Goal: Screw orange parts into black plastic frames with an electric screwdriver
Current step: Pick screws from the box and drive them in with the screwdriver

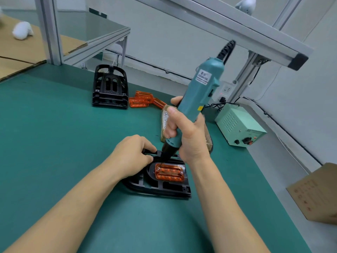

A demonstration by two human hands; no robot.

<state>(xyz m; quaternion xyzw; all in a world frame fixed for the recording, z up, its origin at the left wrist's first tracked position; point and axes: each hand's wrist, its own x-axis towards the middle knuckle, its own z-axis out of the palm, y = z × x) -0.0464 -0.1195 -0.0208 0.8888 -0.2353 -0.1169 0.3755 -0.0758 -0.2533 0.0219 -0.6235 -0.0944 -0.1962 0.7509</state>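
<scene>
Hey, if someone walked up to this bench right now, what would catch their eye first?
Probably the teal electric screwdriver, gripped in the right hand at centre, its bit down at the far-left corner of the glossy orange plastic part. That part sits in a black plastic frame on the green mat, which the left hand grips at its far edge. Behind, a stack of black frames stands beside loose orange parts.

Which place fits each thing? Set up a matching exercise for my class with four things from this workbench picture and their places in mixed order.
Things:
1. electric screwdriver
2. stack of black frames
3. loose orange parts
4. power supply box

Places:
A. at the table's right edge
B. right beside the frame stack
C. gripped in the right hand
D. at the table's far side, left of the orange parts

Pairs: 1-C, 2-D, 3-B, 4-A
</scene>
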